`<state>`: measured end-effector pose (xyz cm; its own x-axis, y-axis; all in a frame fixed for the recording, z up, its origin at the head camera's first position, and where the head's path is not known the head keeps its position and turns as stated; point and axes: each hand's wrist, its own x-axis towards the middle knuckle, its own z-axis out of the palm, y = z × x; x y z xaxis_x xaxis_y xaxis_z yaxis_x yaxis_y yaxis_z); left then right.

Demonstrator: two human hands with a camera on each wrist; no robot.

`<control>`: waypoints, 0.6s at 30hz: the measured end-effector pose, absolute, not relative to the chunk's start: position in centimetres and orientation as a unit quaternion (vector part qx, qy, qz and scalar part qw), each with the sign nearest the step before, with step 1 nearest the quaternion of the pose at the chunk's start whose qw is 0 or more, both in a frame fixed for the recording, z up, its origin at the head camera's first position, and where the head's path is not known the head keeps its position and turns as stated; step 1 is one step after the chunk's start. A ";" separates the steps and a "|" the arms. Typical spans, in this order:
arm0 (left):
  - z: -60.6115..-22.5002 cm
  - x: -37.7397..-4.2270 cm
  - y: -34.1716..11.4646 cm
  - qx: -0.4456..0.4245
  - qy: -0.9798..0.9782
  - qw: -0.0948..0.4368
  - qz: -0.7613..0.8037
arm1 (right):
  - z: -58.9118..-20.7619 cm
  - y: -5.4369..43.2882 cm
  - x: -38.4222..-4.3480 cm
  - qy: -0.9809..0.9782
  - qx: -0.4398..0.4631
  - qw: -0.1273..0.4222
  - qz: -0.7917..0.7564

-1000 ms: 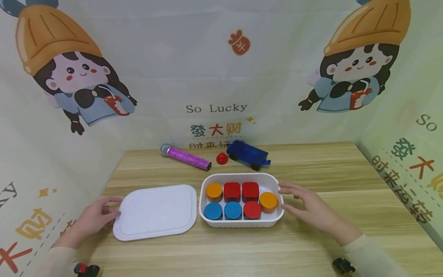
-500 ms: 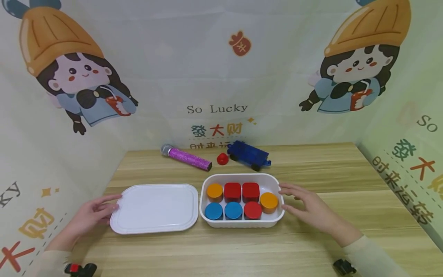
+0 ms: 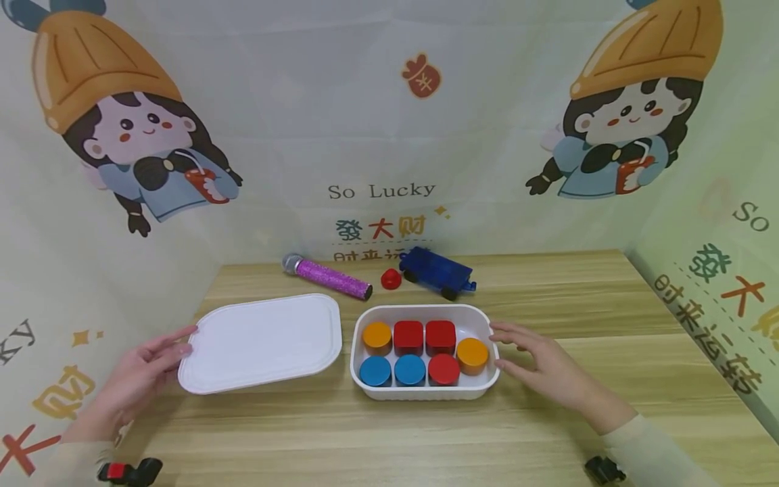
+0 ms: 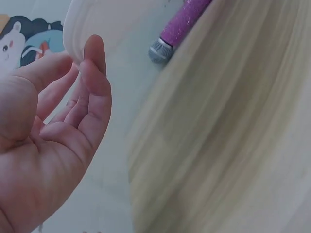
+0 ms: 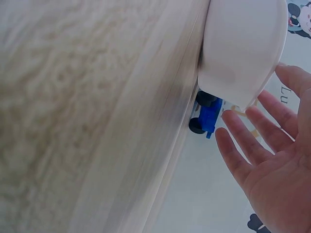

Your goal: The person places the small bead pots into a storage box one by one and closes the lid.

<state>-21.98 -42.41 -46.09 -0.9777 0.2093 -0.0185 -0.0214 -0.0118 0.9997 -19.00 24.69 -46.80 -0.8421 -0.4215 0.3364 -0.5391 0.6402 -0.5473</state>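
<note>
My left hand (image 3: 143, 368) pinches the left end of a white lid (image 3: 262, 343), thumb on top and fingers beneath; the lid is tilted and raised off the table. In the left wrist view the lid's edge (image 4: 73, 34) sits between thumb and fingers. A white box (image 3: 420, 393) stands to the right of the lid, holding red square blocks (image 3: 408, 336), a red round block (image 3: 444, 369), orange round blocks (image 3: 472, 354) and blue round blocks (image 3: 375, 370). The fingertips of my right hand (image 3: 548, 365) touch the box's right end, its fingers spread and nearly straight.
Behind the box lie a purple glittery microphone (image 3: 328, 277), a small red knob-like piece (image 3: 391, 279) and a blue toy wagon (image 3: 437, 272) with black wheels. The wooden table (image 3: 389, 443) meets a printed cloth backdrop (image 3: 487, 135) at the back and sides.
The left hand has lifted the lid from the table and tilted it, its right end now higher and farther back. The right hand and the box have stayed put.
</note>
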 end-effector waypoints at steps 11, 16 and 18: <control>-43.2 -22.5 -36.1 0.066 0.714 0.092 0.691 | -46.8 24.7 -19.0 -0.908 0.251 0.083 0.326; -43.2 -22.6 -32.6 0.080 0.717 0.099 0.685 | -46.7 24.6 -18.9 -0.909 0.249 0.084 0.324; -43.3 -22.6 -31.4 0.082 0.714 0.099 0.689 | -46.7 24.5 -18.9 -0.909 0.250 0.088 0.323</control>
